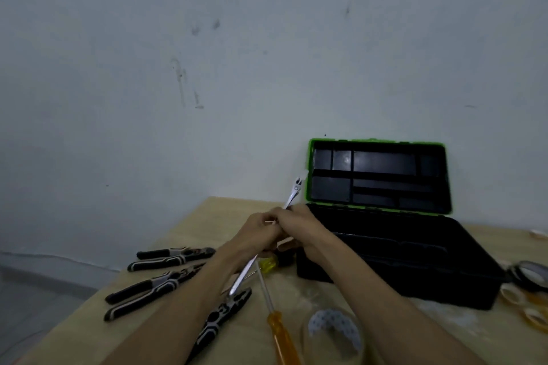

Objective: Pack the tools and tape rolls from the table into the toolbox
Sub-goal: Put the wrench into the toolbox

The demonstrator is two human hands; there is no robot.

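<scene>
Orange-handled screwdriver (281, 335) lies nearer than the hands; left hand (258, 234) and right hand (299, 225) both grip a silver wrench (244, 271); best swung rightward and laid flat in the open toolbox (385, 290).

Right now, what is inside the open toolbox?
The toolbox shows only a dark interior; no tool is discernible inside. Its raised lid holds bare black compartments. The floor is too dark to read and partly hidden by the front wall.

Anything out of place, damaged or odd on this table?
Nothing stands out. The toolbox sits open, lid raised, and looks empty. The left hand and right hand hold a wrench in front of it. Pliers, screwdrivers and tape rolls lie on the table, unpacked, none visibly damaged.
</scene>
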